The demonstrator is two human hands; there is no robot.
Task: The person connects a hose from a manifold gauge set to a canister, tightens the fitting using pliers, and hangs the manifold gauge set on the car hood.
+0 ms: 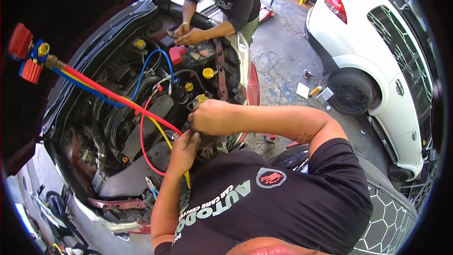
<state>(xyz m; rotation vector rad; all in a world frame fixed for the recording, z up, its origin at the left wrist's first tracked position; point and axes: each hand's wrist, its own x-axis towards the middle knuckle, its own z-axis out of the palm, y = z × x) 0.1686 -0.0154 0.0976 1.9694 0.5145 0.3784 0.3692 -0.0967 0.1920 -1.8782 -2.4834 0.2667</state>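
Observation:
In the engine bay of an open car [108, 160], my right hand [207, 117] is closed at the front part, its fingers curled over something I cannot make out. Just below it, my left hand [185, 145] is also closed on something hidden, beside a red hose [163, 123] and a yellow hose [160, 127]. A gauge manifold [40, 52] with red and blue knobs hangs at upper left. A thin blue hose [163, 53] loops to the engine. A yellow cap [208, 72] and a red plastic cover [177, 55] lie beyond my hands; pliers [152, 185] rest lower left.
A co-worker [236, 7] leans over the far side, both hands [188, 36] in the engine bay. A white car [358, 52] stands at right. Cables, a white box [302, 90] and small items lie on the floor between the cars. The raised hood frames the upper left.

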